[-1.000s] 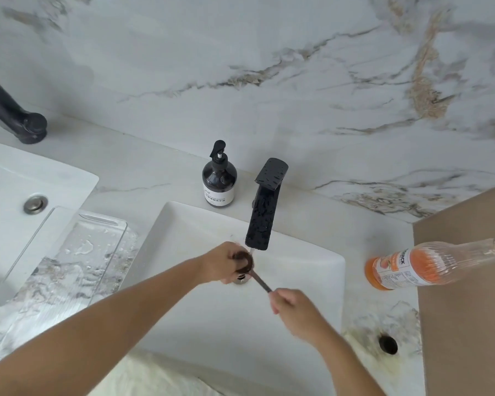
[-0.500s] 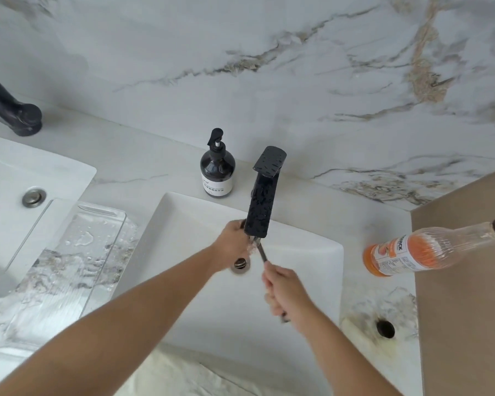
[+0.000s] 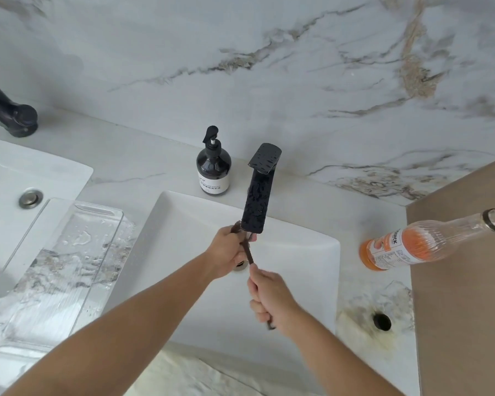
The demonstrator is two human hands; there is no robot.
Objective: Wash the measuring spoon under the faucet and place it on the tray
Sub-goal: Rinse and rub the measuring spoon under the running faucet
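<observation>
The dark brown measuring spoon (image 3: pixel 247 250) is held over the white sink (image 3: pixel 297 252), its bowl tucked under the spout of the black faucet (image 3: pixel 257 207) and mostly hidden. My left hand (image 3: pixel 226 252) wraps around the bowel end, fingers rubbing it. My right hand (image 3: pixel 272 301) grips the handle's lower end, whose tip sticks out below the fist. The clear plastic tray (image 3: pixel 69 267), wet with drops, lies on the counter to the left of the sink.
A dark soap pump bottle (image 3: pixel 213 170) stands behind the sink, left of the faucet. An orange drink bottle (image 3: pixel 417 247) lies on the right by a brown panel (image 3: pixel 469 295). A second sink (image 3: pixel 17 178) and faucet (image 3: pixel 9 110) are far left. A counter hole (image 3: pixel 382 321) is at right.
The spoon's bowl has moved up from below the spout to right beneath it, now hidden. My right hand slid down the handle toward me. The view shifted slightly.
</observation>
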